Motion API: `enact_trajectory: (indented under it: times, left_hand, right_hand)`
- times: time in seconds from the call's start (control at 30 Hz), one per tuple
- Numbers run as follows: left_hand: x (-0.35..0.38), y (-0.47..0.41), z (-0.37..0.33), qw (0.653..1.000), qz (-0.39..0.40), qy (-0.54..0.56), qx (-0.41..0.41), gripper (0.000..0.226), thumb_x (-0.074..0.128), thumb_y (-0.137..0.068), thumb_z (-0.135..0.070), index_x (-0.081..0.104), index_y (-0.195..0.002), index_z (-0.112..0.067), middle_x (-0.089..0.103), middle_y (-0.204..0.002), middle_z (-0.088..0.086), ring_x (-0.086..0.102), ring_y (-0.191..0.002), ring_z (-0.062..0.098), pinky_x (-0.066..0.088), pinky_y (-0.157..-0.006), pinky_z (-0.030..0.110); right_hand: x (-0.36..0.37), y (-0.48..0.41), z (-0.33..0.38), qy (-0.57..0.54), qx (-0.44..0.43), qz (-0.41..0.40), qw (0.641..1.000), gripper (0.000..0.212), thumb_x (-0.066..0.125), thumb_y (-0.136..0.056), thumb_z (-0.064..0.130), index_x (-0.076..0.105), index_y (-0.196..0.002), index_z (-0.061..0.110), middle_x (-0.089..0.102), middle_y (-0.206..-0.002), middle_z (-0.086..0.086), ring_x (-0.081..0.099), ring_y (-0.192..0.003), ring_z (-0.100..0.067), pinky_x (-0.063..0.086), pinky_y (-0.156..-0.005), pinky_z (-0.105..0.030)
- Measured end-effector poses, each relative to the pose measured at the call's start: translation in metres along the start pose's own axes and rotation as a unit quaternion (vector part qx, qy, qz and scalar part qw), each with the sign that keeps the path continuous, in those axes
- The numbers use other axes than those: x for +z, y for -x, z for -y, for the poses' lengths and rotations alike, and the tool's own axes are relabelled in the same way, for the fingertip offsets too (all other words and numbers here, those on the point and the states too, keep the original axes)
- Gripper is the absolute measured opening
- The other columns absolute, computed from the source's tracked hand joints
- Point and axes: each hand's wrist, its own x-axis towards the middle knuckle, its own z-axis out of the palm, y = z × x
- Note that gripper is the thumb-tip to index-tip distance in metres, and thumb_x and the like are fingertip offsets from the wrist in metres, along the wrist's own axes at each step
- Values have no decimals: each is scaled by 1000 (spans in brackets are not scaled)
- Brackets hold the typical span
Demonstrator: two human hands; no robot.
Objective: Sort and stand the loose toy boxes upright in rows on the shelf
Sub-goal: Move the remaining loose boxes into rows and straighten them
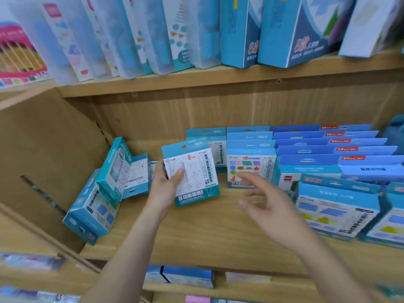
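My left hand [167, 184] grips a teal and white toy box [194, 178], thumb across its front, holding it upright just above the wooden shelf [196, 228]. To its right my right hand [262, 202] hovers with fingers spread and relaxed, holding nothing. Behind the held box stand a same-style teal box [215, 141] and a row of boxes with coloured shapes [249, 162]. At the left, three teal boxes [113, 178] lean loosely against the shelf's side wall.
Rows of blue boxes [323, 154] stand upright at the right, with larger teal boxes [336, 206] in front. The upper shelf [196, 82] carries tall packages. A lower shelf [188, 278] holds more boxes. Bare shelf board lies between my hands and the front edge.
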Motion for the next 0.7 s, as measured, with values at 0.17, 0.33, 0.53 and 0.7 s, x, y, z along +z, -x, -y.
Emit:
enact_trajectory:
  times: [0.17, 0.33, 0.53, 0.7]
  left_hand:
    - [9, -36, 3, 998, 59, -30, 24, 47, 57, -92, -4, 39, -133, -17, 62, -122, 2, 59, -113, 19, 46, -100, 48]
    - [16, -58, 21, 989, 53, -130, 55, 65, 70, -82, -14, 35, -133, -34, 55, -129, -1, 54, -118, 15, 41, -104, 37]
    - [33, -72, 28, 954, 73, -285, 53, 44, 68, -85, -22, 41, -120, -19, 67, -115, 6, 64, -104, 25, 51, -89, 39]
    - [34, -74, 17, 917, 101, -384, 49, 30, 63, -89, -29, 42, -104, -14, 67, -110, 13, 63, -101, 32, 51, -82, 38]
  right_hand:
    - [64, -38, -11, -57, 77, 43, 994, 65, 64, -88, 16, 35, -138, 44, 47, -137, 9, 52, -115, -5, 45, -91, -22]
    - [92, -60, -5, -156, 146, 29, 976, 76, 64, -88, 11, 23, -147, 35, 31, -152, 2, 46, -128, -12, 42, -104, -32]
    - [102, -85, 9, -228, 162, -14, 960, 84, 54, -89, -1, 10, -151, 37, 24, -155, 5, 34, -137, -13, 37, -110, -41]
    - [104, -94, 15, -245, 166, -37, 955, 83, 49, -89, -6, 11, -151, 34, 31, -134, 14, 38, -124, -4, 40, -108, -40]
